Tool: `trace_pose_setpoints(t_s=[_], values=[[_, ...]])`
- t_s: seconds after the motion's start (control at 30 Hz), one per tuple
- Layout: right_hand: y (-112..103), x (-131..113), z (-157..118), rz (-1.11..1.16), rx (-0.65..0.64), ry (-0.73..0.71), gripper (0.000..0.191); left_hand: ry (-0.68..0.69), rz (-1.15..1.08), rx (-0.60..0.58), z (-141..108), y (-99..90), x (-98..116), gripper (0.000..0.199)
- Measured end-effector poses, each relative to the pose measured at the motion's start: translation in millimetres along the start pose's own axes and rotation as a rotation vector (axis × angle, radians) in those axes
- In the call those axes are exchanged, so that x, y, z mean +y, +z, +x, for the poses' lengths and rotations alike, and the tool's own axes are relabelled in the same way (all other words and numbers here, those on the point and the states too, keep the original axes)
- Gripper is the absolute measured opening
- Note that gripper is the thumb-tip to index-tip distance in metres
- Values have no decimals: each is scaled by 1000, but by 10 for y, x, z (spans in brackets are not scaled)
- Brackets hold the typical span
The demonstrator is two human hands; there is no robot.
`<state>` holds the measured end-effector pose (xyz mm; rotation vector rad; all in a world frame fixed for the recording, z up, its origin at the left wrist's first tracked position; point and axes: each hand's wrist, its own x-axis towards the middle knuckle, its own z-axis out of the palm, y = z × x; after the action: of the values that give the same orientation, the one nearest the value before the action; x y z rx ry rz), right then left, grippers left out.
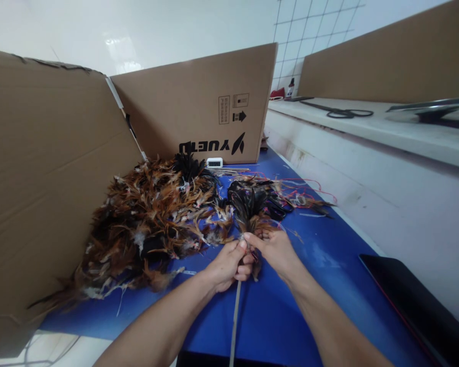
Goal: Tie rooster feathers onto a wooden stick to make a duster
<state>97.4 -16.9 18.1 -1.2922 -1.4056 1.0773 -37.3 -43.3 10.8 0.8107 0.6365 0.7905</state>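
A thin pale stick (235,316) runs up from the bottom edge into my left hand (229,262), whose fingers are wrapped round it. Dark and brown feathers (248,206) fan out at the stick's far end. Closed on the base of these feathers, right against my left hand, is my right hand (273,250). Both thumbs meet where feathers and stick join; the exact fastening there is hidden by the fingers. To the left spreads a big heap of loose brown feathers (156,204) on the blue table (290,326).
Cardboard panels (199,97) stand behind and on the left. Beyond the hands lie a small white device (214,162) and tangled red string (309,186). Scissors (344,112) rest on the white ledge (405,137) at right. A black flat object (409,295) lies at the right edge.
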Motion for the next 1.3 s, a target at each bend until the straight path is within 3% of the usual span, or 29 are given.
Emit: trace_pose_setpoints(t_s=[0.17,0.37,0.53,0.67,0.83,1.0,1.3], values=[[15,-10,0,9,41,-47,21,-13,43,0,-8,11,20,42],[39,16,0,-10,54,-37,31,-21,70,16,-16,9,28,43],[-12,22,2,-252,53,-22,37,0,85,74,-20,24,28,44],[-24,-49,-9,-424,-21,23,45,18,121,137,-30,72,34,48],[68,-120,-30,-122,-139,97,44,12,166,139,-47,142,-7,50],[152,-128,-48,153,-126,274,39,-6,218,149,-59,187,-57,49],[215,-168,-82,221,-108,425,39,4,132,117,-52,198,-68,45]])
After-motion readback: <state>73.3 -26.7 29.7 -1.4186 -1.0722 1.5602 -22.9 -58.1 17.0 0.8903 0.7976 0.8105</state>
